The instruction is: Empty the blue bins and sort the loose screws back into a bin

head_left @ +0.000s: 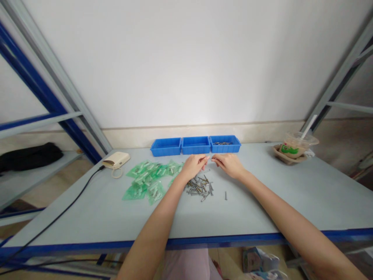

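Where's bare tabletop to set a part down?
Biggest: between right forearm, cup and front edge. Also left front, between cable and green bags; and between the forearms, from screw pile to front edge. Crowded: mid-table, with bags, pile, left hand and right hand before the bins.

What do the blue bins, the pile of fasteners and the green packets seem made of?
Blue bins: probably moulded plastic, evenly coloured with a slight sheen. Fasteners: metal, judging by the grey glint; some look yellowish. Green packets: likely thin plastic film, see-through and crinkled.

Nothing legible; the cup (297, 144) bears green print (289, 150), perhaps a logo.
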The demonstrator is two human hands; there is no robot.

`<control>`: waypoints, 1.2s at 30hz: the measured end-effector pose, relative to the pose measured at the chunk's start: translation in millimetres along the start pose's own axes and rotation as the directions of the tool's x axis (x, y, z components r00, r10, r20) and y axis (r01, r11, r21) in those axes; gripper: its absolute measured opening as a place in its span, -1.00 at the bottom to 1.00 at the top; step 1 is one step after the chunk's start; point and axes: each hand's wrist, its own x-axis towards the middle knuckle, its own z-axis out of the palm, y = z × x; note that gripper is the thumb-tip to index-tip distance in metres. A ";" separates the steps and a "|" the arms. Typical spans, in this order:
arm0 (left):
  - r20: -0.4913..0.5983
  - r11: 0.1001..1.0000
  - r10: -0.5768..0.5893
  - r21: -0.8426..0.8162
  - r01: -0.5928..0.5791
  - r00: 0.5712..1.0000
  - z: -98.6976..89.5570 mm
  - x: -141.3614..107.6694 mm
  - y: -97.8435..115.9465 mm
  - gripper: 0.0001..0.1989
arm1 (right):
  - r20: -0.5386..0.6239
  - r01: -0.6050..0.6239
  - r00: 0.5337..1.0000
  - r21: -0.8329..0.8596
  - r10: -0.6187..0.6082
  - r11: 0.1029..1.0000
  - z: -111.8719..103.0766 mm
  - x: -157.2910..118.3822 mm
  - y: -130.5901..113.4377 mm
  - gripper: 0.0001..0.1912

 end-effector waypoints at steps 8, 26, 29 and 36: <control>0.001 0.999 -0.011 0.032 0.011 1.000 1.6 0.7 -1.4 -0.77 | 0.042 -0.044 0.998 0.005 0.043 0.999 -1.8 0.9 -3.3 -0.66; -0.030 0.993 -0.059 0.097 0.062 0.998 0.0 1.6 -4.5 -0.74 | 0.345 -0.136 0.937 0.479 -0.044 0.867 18.9 4.4 16.3 -0.85; -0.015 0.992 -0.057 0.111 0.058 0.998 0.9 1.6 -6.0 -0.75 | 0.326 -0.185 0.945 0.479 0.022 0.858 21.3 5.8 19.5 -0.86; 0.006 0.988 -0.068 0.141 0.066 0.998 0.1 0.9 -4.2 -0.76 | 0.317 -0.082 0.946 0.448 -0.072 0.890 13.7 5.7 26.1 -0.84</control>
